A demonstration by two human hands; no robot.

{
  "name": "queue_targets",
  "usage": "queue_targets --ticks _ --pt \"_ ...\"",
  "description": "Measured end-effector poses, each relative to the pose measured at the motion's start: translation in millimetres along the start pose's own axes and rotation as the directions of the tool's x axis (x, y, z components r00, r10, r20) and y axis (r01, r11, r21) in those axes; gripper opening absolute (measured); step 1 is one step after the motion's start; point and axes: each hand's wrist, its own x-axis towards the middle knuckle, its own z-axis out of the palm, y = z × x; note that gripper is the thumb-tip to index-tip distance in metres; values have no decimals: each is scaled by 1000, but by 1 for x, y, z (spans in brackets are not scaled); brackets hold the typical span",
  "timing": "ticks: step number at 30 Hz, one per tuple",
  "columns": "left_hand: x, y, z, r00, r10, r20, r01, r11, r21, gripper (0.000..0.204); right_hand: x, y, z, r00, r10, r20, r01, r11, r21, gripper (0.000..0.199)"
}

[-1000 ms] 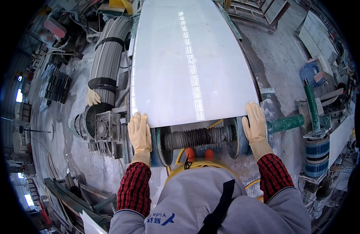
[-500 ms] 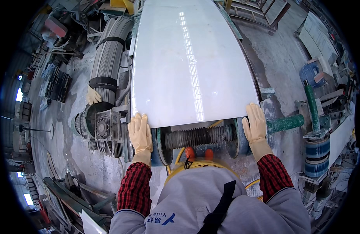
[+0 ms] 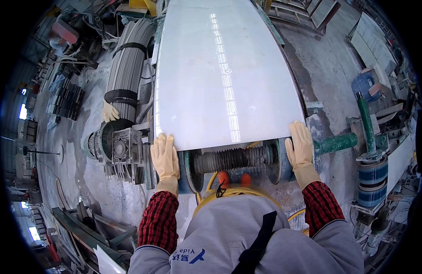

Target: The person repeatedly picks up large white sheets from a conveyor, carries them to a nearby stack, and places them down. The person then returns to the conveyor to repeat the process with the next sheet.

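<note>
A large glossy white slab (image 3: 192, 82) stretches away from me over a roller machine. My left hand (image 3: 165, 157), in a cream rubber glove, rests at the slab's near left corner with its fingers stretched forward. At the near right corner my right hand (image 3: 301, 148), gloved alike, lies with fingers extended and thumb apart. Both palms are hidden. Just beyond the slab's near edge shows a dark ribbed roller (image 3: 234, 160) between two round end discs.
A grey motor with gearbox (image 3: 124, 148) stands left, beside a long strapped grey bundle (image 3: 124, 68) and a loose glove (image 3: 110, 112). To the right are a green pipe (image 3: 336, 144), a blue cylinder (image 3: 372, 182) and a blue barrel (image 3: 364, 85). A yellow hose (image 3: 296, 214) lies on the floor.
Almost nothing differs. Both hands and the slab's near edge appear shifted very slightly to the right, as does the surrounding scene.
</note>
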Motion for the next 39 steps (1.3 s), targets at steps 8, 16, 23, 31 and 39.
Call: queue_targets --ticks 8,16,23,31,39 --pt "-2 0 -1 1000 12 -27 -12 1000 -1 43 -6 2 0 996 46 71 -49 998 44 57" --pt "-6 2 -3 1000 2 -14 -2 1000 12 43 -7 2 3 1000 -7 -12 7 1000 10 54" --pt "-7 4 -6 1000 0 -6 0 1000 5 41 -14 4 4 999 33 42 -35 999 39 59" --pt "-8 7 -9 1000 -4 -5 4 1000 18 40 -17 4 4 999 31 33 -32 998 46 57" --pt "-12 5 -6 1000 -3 -5 3 1000 16 41 -19 4 5 1000 15 17 -15 999 34 57"
